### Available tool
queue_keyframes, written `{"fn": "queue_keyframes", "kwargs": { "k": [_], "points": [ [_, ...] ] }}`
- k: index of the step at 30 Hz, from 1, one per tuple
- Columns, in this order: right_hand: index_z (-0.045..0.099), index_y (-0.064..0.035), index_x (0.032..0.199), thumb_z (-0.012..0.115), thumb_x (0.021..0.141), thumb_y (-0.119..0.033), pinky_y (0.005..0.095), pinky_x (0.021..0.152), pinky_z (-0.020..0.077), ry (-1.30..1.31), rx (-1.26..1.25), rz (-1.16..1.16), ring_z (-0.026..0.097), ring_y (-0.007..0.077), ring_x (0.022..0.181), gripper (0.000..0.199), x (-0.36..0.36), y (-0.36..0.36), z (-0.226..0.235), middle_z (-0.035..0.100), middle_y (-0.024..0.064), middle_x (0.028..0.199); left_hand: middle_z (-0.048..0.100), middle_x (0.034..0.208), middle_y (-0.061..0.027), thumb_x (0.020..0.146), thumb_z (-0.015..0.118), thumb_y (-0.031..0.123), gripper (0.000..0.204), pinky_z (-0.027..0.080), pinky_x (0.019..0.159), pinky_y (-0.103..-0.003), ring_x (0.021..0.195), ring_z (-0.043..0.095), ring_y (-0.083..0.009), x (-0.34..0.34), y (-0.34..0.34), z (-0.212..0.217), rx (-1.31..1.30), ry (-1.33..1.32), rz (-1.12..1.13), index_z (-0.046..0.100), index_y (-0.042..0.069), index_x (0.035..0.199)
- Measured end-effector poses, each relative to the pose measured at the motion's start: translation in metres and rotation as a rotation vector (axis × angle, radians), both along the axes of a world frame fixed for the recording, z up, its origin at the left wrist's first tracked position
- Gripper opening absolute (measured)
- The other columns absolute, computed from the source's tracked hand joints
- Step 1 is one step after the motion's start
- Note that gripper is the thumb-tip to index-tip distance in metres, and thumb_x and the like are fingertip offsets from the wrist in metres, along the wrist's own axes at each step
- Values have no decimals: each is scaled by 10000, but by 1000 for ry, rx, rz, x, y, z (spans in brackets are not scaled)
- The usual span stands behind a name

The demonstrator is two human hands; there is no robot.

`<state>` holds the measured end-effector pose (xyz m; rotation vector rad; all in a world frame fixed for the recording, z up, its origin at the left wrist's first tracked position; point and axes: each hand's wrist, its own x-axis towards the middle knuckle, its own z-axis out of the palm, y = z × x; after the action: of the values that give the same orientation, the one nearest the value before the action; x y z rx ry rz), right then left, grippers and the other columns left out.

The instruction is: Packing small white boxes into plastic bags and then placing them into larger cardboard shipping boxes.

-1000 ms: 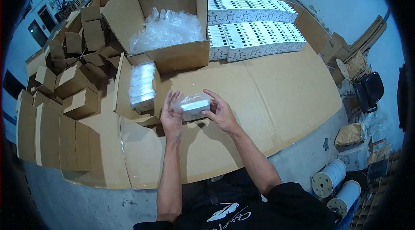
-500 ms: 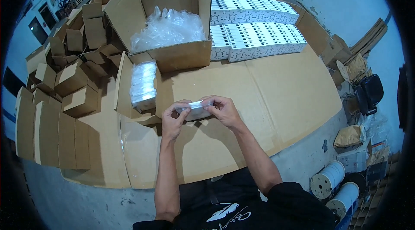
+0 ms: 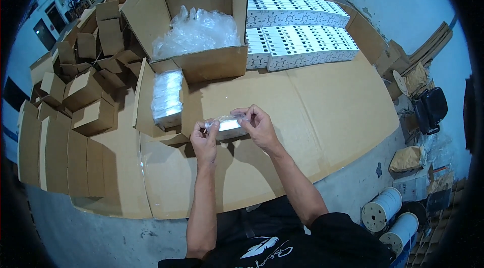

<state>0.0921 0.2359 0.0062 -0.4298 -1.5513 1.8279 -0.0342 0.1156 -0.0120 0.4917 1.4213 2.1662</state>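
Note:
Between my two hands, over the table, is a small white box in a clear plastic bag (image 3: 229, 129). My left hand (image 3: 204, 142) grips its left end, thumb on top. The right end of the bag is pinched between the thumb and fingers of my right hand (image 3: 260, 129). Just beyond my left hand stands a small open carton (image 3: 143, 97), holding a row of similar bagged boxes (image 3: 167, 95). Behind it, a large open carton (image 3: 214, 67) holds a heap of loose clear plastic bags (image 3: 201, 34).
White patterned boxes (image 3: 312, 57) stand in rows at the back right of the cardboard-covered table (image 3: 343, 116). Empty brown cartons (image 3: 93, 116) crowd the left side. On the floor at right are cable spools (image 3: 383, 208) and a black chair (image 3: 431, 109).
My left hand has turned and shifted slightly toward me. My right hand has risen a little, its fingers more bunched. The plastic now stands up above the box's top.

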Motion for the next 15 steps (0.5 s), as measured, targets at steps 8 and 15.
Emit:
{"fn": "queue_keyframes", "kwargs": {
  "k": [8, 15],
  "points": [
    [632, -7, 1280, 665, 917, 25, 353, 1060, 470, 141, 162, -17, 560, 219, 1263, 366, 12, 1, 11, 629, 180, 1322, 641, 881, 13, 932, 783, 145, 227, 444, 710, -226, 784, 545, -52, 1, 0, 7, -22, -28, -18, 566, 84, 900],
    [721, 8, 1148, 687, 937, -18, 291, 895, 547, -204, 130, 60, 663, 133, 1030, 215, 12, 0, 14, 723, 87, 1120, 647, 1019, -64, 887, 806, 101, 249, 491, 800, -301, 909, 591, -118, 7, 0, 14, -45, 142, 179, 572, 56, 962]
  ]
}}
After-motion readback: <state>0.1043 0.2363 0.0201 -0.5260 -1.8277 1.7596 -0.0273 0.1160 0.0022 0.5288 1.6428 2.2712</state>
